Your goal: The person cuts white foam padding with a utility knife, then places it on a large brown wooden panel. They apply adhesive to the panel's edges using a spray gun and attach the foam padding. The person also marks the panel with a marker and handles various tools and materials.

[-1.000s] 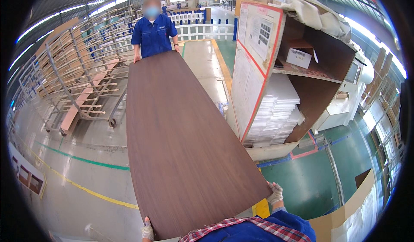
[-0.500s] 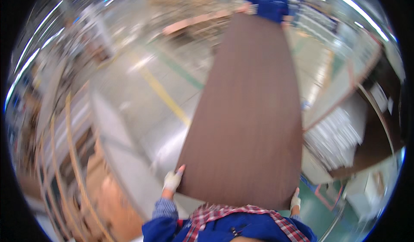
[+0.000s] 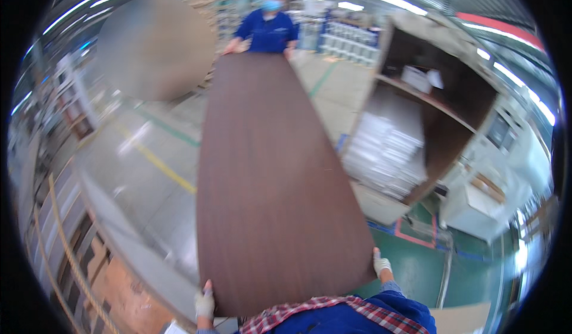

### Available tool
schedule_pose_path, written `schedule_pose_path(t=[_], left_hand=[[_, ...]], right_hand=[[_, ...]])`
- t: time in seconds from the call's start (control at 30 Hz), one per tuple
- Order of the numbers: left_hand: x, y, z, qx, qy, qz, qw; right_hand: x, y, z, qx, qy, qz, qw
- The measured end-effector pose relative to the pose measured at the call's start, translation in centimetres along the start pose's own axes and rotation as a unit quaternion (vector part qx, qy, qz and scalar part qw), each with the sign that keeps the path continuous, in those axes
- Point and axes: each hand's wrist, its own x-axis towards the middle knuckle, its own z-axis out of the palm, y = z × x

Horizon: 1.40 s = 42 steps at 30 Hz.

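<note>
A long dark-brown wood-grain board point(image 3: 274, 179) lies roughly flat between me and a co-worker in blue point(image 3: 268, 29), who wears a mask and grips its far end. My left hand point(image 3: 205, 304), in a pale glove, is closed on the near left corner, thumb on top and fingers hidden beneath. At the near right corner my right hand point(image 3: 381, 264), also gloved, holds the side edge with the thumb up. The board's near edge is close against my checked apron point(image 3: 333, 303).
To the right stands a brown open cabinet point(image 3: 444, 152) holding a stack of white sheets point(image 3: 387, 146) and a small white box point(image 3: 417, 79). A pale machine point(image 3: 476, 212) is beyond it. Left are a low grey panel point(image 3: 128, 238), rope point(image 3: 77, 268) and cardboard point(image 3: 134, 301).
My view has turned right, so the board, the co-worker and the cabinet have shifted left in the picture. Both my hands still hold the board's near corners.
</note>
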Motion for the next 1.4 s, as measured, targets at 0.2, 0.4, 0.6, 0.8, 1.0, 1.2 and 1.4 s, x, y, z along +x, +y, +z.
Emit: schedule_pose_path(t=[0.2, 0.4, 0.6, 0.8, 1.0, 1.2, 1.4], left_hand=[[-9.2, -5.3, -3.9, 0.136, 0.04, -0.14, 0.98], [-16.1, -8.2, -8.0, 0.139, 0.001, -0.13, 0.982], [-20.7, -11.9, -16.7, 0.144, -0.017, -0.126, 0.981], [-26.4, -15.3, -25.7, 0.144, -0.027, -0.13, 0.981], [-33.1, -16.6, -29.4, 0.132, -0.009, -0.086, 0.987], [-39.5, -19.0, -32.0, 0.142, -0.006, -0.143, 0.979], [-45.7, -24.3, -38.2, 0.206, -0.021, -0.05, 0.977]], right_hand=[[-2.6, 6.4, -7.7, -0.049, 0.0, -0.01, 0.999], [-8.0, 11.8, -12.3, -0.09, 0.02, -0.014, 0.996], [-15.3, 17.2, -10.3, -0.077, 0.006, -0.013, 0.997], [-22.6, 23.3, -9.1, -0.091, 0.006, -0.008, 0.996], [-27.2, 30.2, -10.2, -0.071, 0.009, -0.004, 0.997], [-28.3, 41.4, -9.1, 0.079, 0.069, -0.174, 0.979], [-34.5, 50.7, -9.8, 0.096, 0.043, -0.153, 0.983]])
